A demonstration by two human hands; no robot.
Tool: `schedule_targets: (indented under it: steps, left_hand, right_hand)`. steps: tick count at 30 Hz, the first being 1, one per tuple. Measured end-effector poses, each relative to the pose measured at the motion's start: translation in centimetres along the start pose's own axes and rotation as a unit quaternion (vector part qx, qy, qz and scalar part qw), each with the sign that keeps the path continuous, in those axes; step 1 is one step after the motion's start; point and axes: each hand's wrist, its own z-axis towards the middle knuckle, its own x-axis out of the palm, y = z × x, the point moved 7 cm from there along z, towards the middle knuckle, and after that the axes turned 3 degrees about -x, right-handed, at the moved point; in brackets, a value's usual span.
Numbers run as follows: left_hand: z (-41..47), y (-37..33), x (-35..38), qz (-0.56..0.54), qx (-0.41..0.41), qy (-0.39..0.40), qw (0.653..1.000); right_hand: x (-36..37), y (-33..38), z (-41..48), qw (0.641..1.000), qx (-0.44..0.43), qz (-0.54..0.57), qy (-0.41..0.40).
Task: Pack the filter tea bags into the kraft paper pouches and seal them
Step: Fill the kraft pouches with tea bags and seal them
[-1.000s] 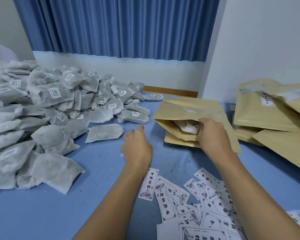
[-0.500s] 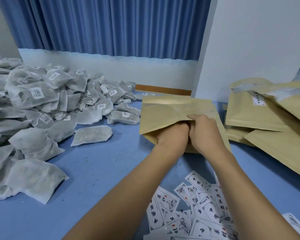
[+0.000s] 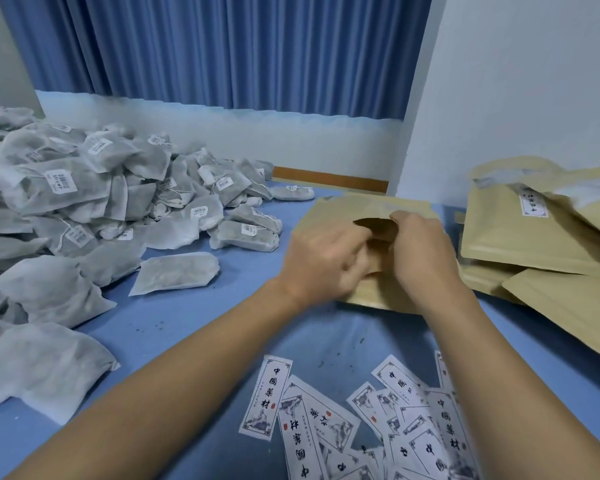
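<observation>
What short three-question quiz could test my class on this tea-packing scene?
1. True or false: the left-hand grip and right-hand grip both hold the tan kraft paper pouch at its mouth.
2. The heap of grey filter tea bags lies: A) left of the pouch, B) right, C) inside it.
3. Fill in: the white printed paper labels lie on a ___ surface.
Key: 1 true; 2 A; 3 blue.

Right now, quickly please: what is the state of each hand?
Left hand: closed, gripping the pouch at its open mouth; a little blurred.
Right hand: closed, pinching the edge of the same pouch's mouth.
</observation>
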Motion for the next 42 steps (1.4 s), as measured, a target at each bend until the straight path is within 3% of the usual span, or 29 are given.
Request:
schedule_targets:
  steps: [1, 2, 4, 6, 8, 11, 13, 17, 20, 23, 25, 28, 30, 32, 34, 36, 38, 40, 42]
  left_hand:
    - [-0.5, 2.0, -1.5, 0.008, -0.027, -0.067, 0.997]
    - [-0.9, 4.7, -2.1, 0.036, -0.086, -0.086, 0.992]
    - [-2.4, 10.7, -1.2, 0.106, -0.257, 0.006, 0.961]
    - [-5.0, 14.7, 0.3, 0.144, -0.369, 0.132, 0.909]
    - [-7.4, 16.4, 1.2, 0.187, -0.397, 0.223, 0.871]
    - [-8.1, 17.2, 1.4, 0.203, -0.379, 0.243, 0.87]
    - [-7.6, 16.6, 0.9, 0.17, -0.395, 0.19, 0.882]
    - [-6.8, 14.2, -1.8, 0.028, -0.424, -0.034, 0.905]
    - [-5.3, 11.0, -4.0, -0.059, -0.33, -0.171, 0.926]
    - [-3.9, 7.3, -4.4, -0.107, -0.224, -0.215, 0.945]
    - [-3.3, 4.6, -3.1, -0.102, -0.152, -0.17, 0.968]
    - [-3.3, 1.2, 0.7, -0.051, -0.058, -0.012, 0.997]
    - [-3.0, 1.5, 3.9, -0.028, -0.131, 0.134, 0.982]
    - [-1.9, 3.5, 6.8, -0.003, -0.24, 0.269, 0.933]
    - [0.1, 4.9, 8.8, -0.007, -0.289, 0.357, 0.888]
    - [2.3, 6.7, 9.6, -0.027, -0.333, 0.366, 0.869]
    - [3.3, 7.8, 9.8, 0.03, -0.33, 0.356, 0.874]
    - [2.8, 6.6, 9.7, 0.107, -0.235, 0.359, 0.897]
    - [1.5, 3.9, 8.1, 0.067, -0.077, 0.307, 0.946]
  right_hand:
    - [0.1, 0.0, 0.3, 1.0, 0.003, 0.0, -0.002]
    - [0.4, 0.0, 0.6, 1.0, 0.004, -0.001, -0.001]
    - [1.2, 0.1, 1.0, 1.0, 0.01, -0.01, 0.016]
    - [1.9, 0.1, 1.2, 0.999, 0.029, -0.016, 0.032]
    - [2.4, 0.0, 1.1, 0.998, 0.044, -0.018, 0.036]
    - [3.0, 0.0, 0.8, 0.998, 0.042, -0.024, 0.04]
    - [3.1, 0.0, 0.9, 0.998, 0.042, -0.021, 0.038]
    - [3.0, -0.4, 1.3, 0.999, 0.046, 0.006, 0.028]
    - [3.0, -0.6, 1.4, 0.998, 0.05, 0.017, 0.026]
    - [2.9, -0.6, 1.3, 0.998, 0.055, 0.023, 0.023]
    - [2.7, -0.4, 1.2, 0.998, 0.055, 0.028, 0.019]
    - [1.9, -0.1, 1.2, 0.997, 0.05, 0.056, 0.011]
    - [1.4, 0.5, 1.2, 0.996, 0.024, 0.083, 0.015]
    - [1.2, 1.2, 1.1, 0.996, 0.002, 0.081, 0.029]
    - [0.9, 1.3, 1.2, 0.997, 0.002, 0.078, 0.024]
    - [0.7, 1.0, 1.4, 0.996, 0.015, 0.092, 0.004]
    - [0.5, 0.5, 1.5, 0.995, 0.026, 0.1, -0.013]
    - [0.7, 0.1, 1.6, 0.995, 0.035, 0.098, -0.014]
    - [1.0, -0.3, 1.5, 0.995, 0.044, 0.086, -0.01]
